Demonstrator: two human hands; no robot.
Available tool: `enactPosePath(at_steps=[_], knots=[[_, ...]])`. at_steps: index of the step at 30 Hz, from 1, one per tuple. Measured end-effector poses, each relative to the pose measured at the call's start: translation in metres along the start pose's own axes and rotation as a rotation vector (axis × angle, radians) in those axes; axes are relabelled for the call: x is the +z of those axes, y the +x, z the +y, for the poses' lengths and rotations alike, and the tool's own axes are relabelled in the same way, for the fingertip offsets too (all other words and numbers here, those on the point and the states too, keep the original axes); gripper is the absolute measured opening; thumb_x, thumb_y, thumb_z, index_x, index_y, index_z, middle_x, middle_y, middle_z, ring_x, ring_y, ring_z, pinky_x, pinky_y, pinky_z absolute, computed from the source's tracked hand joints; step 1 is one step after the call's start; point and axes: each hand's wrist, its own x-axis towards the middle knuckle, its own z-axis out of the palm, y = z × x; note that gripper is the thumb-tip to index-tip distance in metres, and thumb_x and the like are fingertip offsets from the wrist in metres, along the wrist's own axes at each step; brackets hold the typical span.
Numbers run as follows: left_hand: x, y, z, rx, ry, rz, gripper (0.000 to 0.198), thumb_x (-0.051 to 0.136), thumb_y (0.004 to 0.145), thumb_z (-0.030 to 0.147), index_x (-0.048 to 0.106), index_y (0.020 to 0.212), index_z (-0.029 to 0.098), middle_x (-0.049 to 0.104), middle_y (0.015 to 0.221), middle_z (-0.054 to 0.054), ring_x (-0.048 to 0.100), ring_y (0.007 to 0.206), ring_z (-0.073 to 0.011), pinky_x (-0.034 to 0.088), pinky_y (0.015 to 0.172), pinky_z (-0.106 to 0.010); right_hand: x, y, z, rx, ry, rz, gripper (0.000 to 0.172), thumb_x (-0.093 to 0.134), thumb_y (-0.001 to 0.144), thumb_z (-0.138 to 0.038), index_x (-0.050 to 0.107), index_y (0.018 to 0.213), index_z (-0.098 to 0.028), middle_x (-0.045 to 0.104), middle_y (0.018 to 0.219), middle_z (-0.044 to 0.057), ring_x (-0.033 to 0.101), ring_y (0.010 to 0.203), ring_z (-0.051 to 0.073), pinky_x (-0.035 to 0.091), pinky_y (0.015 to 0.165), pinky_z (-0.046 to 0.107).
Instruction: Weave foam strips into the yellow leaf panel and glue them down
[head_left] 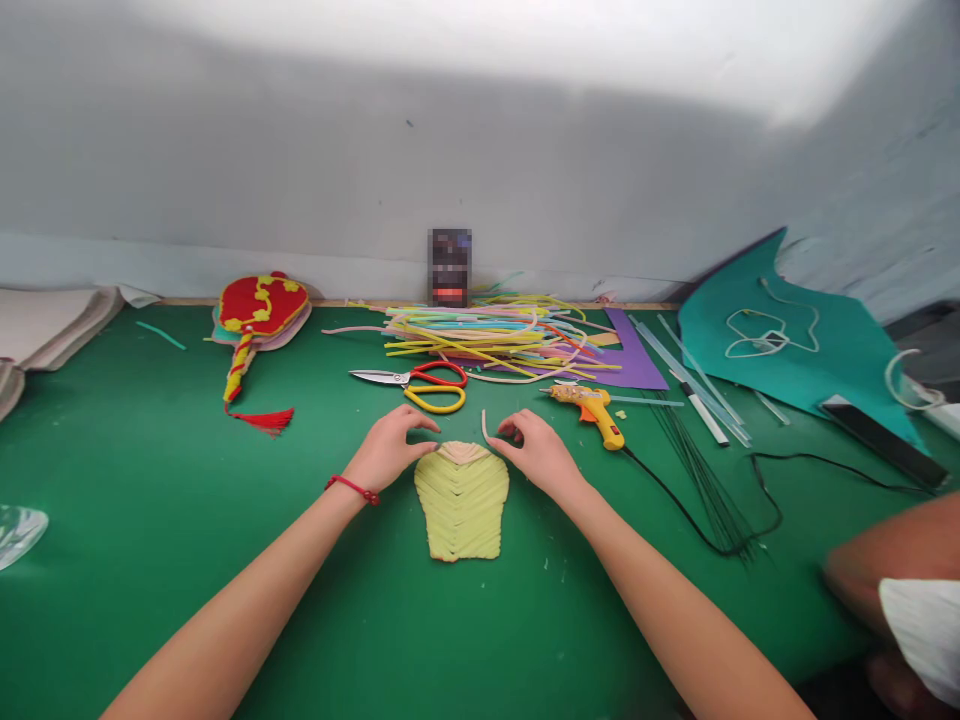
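Observation:
A pale yellow woven piece (462, 500), fan-shaped with a pinkish top edge, lies flat on the green table (150, 480) in front of me. My left hand (390, 447), with a red string at the wrist, rests its curled fingertips on the piece's upper left corner. My right hand (534, 450) pinches a thin pale pink strip (486, 427) that curves up from the piece's top right corner.
Beyond the hands lie scissors (420, 385) with red and yellow handles, a heap of coloured strips (495, 335), and a yellow glue gun (596, 410) with a black cord. A red and yellow fan (259, 310) lies far left. Teal sheet (787, 340) at right; another person's arm (892, 570) lower right.

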Motion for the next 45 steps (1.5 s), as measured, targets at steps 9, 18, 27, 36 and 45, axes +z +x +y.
enactPosePath(at_steps=[9,18,27,36,45], knots=[[0.009,-0.006,-0.014,0.056,0.026,-0.072,0.019,0.062,0.072,0.025,0.065,0.090,0.021,0.060,0.092,-0.003,0.058,0.087,-0.0178,0.046,0.080,-0.031,0.000,0.018,-0.004,-0.050,-0.268,0.040,0.006,0.055,0.081,-0.022,0.056,0.075,-0.020,0.058,0.080,0.003,0.054,0.079,0.017,0.039,0.064,0.026],[0.017,-0.004,-0.019,0.024,-0.136,-0.089,0.018,0.061,0.073,0.024,0.061,0.091,0.020,0.062,0.083,0.000,0.056,0.073,-0.0136,0.046,0.067,-0.025,-0.001,-0.003,-0.001,-0.041,0.037,0.062,0.008,0.055,0.083,-0.023,0.062,0.080,-0.021,0.058,0.079,0.001,0.054,0.073,0.014,0.042,0.068,0.026],[0.017,-0.002,-0.024,0.096,-0.131,-0.070,0.012,0.057,0.077,0.029,0.063,0.081,0.020,0.059,0.084,-0.001,0.053,0.069,-0.0118,0.044,0.066,-0.025,0.004,-0.008,0.000,-0.217,0.218,-0.054,0.008,0.061,0.080,-0.030,0.062,0.082,-0.023,0.058,0.082,0.002,0.054,0.081,0.016,0.044,0.072,0.028],[0.012,0.000,-0.016,0.080,-0.247,-0.052,0.010,0.058,0.075,0.027,0.064,0.073,0.019,0.060,0.082,-0.002,0.055,0.074,-0.0134,0.045,0.069,-0.025,0.008,-0.006,-0.002,-0.260,0.293,-0.056,0.007,0.061,0.080,-0.027,0.061,0.076,-0.022,0.059,0.083,0.003,0.054,0.084,0.016,0.044,0.077,0.030],[0.016,-0.003,-0.009,-0.051,-0.357,-0.056,0.014,0.058,0.075,0.030,0.065,0.075,0.017,0.065,0.079,-0.002,0.059,0.075,-0.0147,0.047,0.070,-0.026,0.006,-0.009,-0.004,-0.242,0.329,-0.072,0.009,0.057,0.083,-0.027,0.061,0.077,-0.022,0.062,0.079,0.002,0.056,0.079,0.016,0.044,0.076,0.031]])
